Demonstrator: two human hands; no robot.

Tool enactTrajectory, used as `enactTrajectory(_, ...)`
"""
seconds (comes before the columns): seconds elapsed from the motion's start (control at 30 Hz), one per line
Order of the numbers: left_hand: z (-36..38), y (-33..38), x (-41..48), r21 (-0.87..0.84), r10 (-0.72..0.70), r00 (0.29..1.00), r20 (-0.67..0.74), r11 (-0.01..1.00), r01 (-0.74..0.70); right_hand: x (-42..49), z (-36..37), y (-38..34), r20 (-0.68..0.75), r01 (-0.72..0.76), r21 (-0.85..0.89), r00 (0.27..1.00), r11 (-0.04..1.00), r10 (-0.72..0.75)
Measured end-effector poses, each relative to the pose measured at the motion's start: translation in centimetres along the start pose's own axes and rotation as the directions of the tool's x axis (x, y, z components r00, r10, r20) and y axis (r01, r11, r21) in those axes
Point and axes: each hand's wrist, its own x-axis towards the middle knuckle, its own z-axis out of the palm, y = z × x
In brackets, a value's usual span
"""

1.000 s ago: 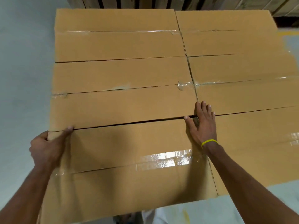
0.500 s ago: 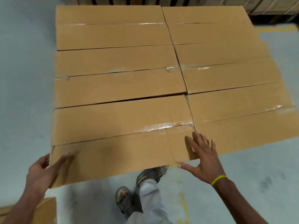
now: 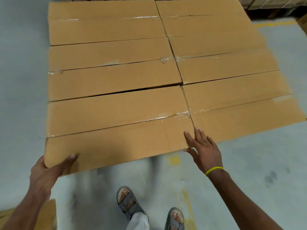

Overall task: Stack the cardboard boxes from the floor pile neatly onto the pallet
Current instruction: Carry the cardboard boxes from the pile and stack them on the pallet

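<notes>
A person's left hand (image 3: 48, 170) gripped the near left corner of the front left box (image 3: 116, 130), with the thumb on its top and the fingers out of sight round the corner. The right hand (image 3: 206, 151) lay open, fingers straight, on the box's near right corner at the seam with the neighbouring box (image 3: 240, 120). The box sat in the front row of six taped cardboard boxes (image 3: 108, 30), packed edge to edge in two columns above a grey floor (image 3: 249, 163). A yellow band (image 3: 214, 170) circled the right wrist.
</notes>
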Motion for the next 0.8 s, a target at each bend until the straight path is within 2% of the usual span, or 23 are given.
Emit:
enactTrajectory(0.23, 0.7, -0.9, 0.7, -0.031, 0.016, 0.999, 0.030, 0.999, -0.015, -0.7, 0.6, 0.7, -0.029, -0.042, 0.203, 0.998, 0.978, 0.049)
enactTrajectory(0.5, 1.0, -1.5, 0.9, -0.043, 0.022, 0.999, 0.030, 0.999, -0.020, 0.0, 0.1, 0.9, -0.009, -0.081, 0.193, 0.996, 0.978, 0.085)
enactTrajectory(0.8, 1.3, -1.8, 0.8, 0.046, 0.001, 1.000, -0.008, 0.999, -0.001, 0.1, 0.4, 0.7, 0.005, -0.130, 0.158, 0.991, 0.979, 0.131)
